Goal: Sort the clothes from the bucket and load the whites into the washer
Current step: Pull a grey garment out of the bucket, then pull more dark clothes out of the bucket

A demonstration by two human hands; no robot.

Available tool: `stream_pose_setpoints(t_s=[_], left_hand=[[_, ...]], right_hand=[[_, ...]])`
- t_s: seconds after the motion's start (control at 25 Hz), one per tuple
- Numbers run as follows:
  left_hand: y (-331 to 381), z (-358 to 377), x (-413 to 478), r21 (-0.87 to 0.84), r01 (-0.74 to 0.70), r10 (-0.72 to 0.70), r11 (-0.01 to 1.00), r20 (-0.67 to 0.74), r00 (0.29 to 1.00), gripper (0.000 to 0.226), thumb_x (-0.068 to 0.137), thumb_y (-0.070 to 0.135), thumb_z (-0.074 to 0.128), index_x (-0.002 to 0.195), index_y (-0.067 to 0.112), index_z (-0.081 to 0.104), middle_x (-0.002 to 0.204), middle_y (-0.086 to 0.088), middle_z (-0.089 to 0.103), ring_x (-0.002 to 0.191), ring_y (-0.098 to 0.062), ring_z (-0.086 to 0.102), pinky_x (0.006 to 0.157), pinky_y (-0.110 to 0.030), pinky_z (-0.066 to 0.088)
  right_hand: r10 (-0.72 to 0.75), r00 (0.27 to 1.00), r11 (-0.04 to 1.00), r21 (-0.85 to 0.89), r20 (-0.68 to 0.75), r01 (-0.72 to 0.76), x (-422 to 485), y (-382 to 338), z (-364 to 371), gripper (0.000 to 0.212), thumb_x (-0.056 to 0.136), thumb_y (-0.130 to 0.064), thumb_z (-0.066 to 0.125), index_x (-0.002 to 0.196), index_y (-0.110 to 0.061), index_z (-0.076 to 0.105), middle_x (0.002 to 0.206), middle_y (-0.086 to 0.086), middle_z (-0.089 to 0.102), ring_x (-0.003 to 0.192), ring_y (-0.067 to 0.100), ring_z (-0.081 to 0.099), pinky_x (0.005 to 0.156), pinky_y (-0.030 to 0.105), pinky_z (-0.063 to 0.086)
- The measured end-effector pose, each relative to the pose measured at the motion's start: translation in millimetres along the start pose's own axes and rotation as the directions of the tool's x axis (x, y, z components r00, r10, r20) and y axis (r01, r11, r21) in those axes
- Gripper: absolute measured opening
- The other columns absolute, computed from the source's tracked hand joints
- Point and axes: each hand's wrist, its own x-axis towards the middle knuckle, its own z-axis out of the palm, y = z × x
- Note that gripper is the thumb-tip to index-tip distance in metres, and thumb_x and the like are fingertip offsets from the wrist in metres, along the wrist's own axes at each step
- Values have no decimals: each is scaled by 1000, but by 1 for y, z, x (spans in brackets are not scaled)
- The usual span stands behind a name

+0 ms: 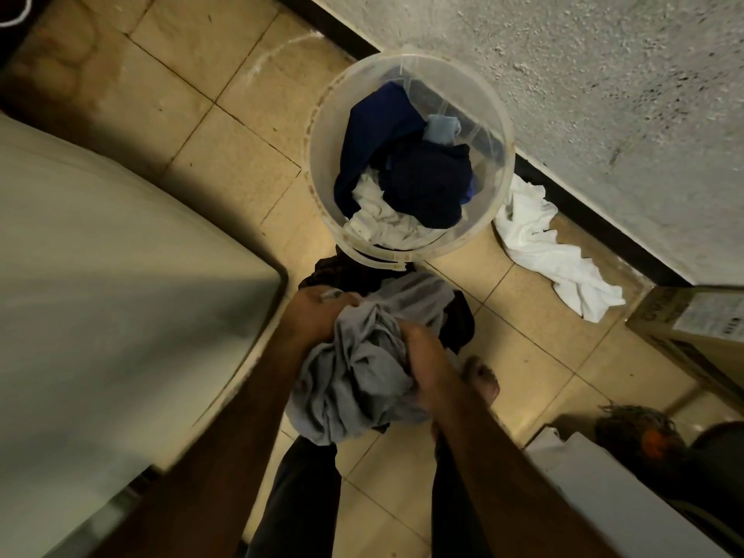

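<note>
A clear plastic bucket (322,126) stands on the tiled floor by the wall. It holds dark blue clothes (426,183), a pale blue piece (442,127) and a white garment (382,219). Below the bucket, both hands bunch up a grey garment (354,380): my left hand (318,312) grips its upper left part, my right hand (426,368) grips its right side. Dark clothes (459,316) lie on the floor under the grey one. The washer (100,275) is the big white body at the left, top shut.
A white garment (551,251) lies on the floor right of the bucket, against the black skirting. A cardboard box (692,320) stands at the right edge; a white box and a dark mop head (640,432) sit lower right. My bare foot (481,380) is beside my right hand.
</note>
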Motion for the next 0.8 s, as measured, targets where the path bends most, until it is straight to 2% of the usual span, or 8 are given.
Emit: stream_pose_setpoints(t_s=[0.12, 0.2, 0.28, 0.36, 0.44, 0.56, 0.68, 0.8], left_hand=[[-5, 7, 0, 324, -65, 96, 944, -79, 992, 49, 87, 57, 66, 123, 24, 65, 121, -6, 67, 111, -28, 63, 97, -44, 53], [3, 10, 8, 409, -230, 304, 883, -124, 945, 48, 88, 52, 67, 125, 21, 65, 125, -7, 64, 113, -28, 62, 97, -45, 53], [20, 15, 19, 452, -445, 558, 773, -149, 817, 43, 89, 44, 67, 124, 19, 64, 130, -7, 60, 118, -28, 58, 97, -43, 52], [32, 26, 33, 627, -482, 643, 612, -39, 765, 50, 89, 47, 61, 134, 24, 56, 147, -8, 47, 135, -31, 44, 105, -47, 44], [35, 40, 46, 778, -439, 557, 449, 140, 819, 62, 93, 53, 51, 149, 29, 38, 165, -8, 22, 152, -34, 15, 117, -55, 26], [27, 52, 66, 813, -440, 357, 380, 310, 881, 73, 97, 60, 39, 159, 33, 13, 170, -5, -9, 153, -33, -22, 122, -57, 4], [30, 57, 79, 805, -428, 289, 411, 330, 899, 76, 96, 67, 30, 160, 35, 4, 168, -5, -17, 148, -36, -33, 122, -57, -7], [37, 64, 86, 860, -442, 212, 253, 396, 893, 82, 89, 75, 13, 160, 36, -2, 168, -9, -19, 145, -43, -35, 118, -65, -16]], right_hand=[[-96, 940, 943, -331, -326, -19, 28, -5, -21, 30, 97, -25, 60, 105, 2, 69, 101, 19, 70, 85, 24, 67, 70, 30, 52], [-148, 932, 906, -424, -330, -6, 39, -16, -32, 26, 97, -27, 60, 97, -3, 71, 102, 15, 72, 96, 29, 68, 80, 33, 52], [-205, 923, 912, -406, -326, 59, 42, -26, -36, 19, 93, -30, 61, 92, -15, 73, 100, 8, 75, 98, 28, 70, 88, 37, 56], [-285, 885, 908, -400, -368, 126, 49, -44, -37, 20, 92, -31, 62, 92, -16, 75, 94, 5, 77, 89, 24, 71, 83, 37, 58], [-415, 808, 861, -469, -418, 199, 60, -64, -37, 18, 92, -32, 64, 91, -19, 77, 93, -1, 75, 88, 19, 70, 73, 26, 54], [-616, 727, 635, -738, -304, 229, 83, -92, -38, 27, 95, -31, 64, 112, -15, 75, 135, 1, 60, 114, 20, 63, 89, 25, 48], [-513, 854, 305, -948, -81, 94, 106, -113, -35, 39, 95, -37, 62, 128, -17, 69, 168, 2, 19, 141, 27, 42, 111, 42, 39], [-332, 942, -122, -988, -48, -93, 127, -126, -33, 46, 90, -51, 61, 133, -33, 62, 171, 5, -10, 153, 38, 13, 121, 62, 16]])
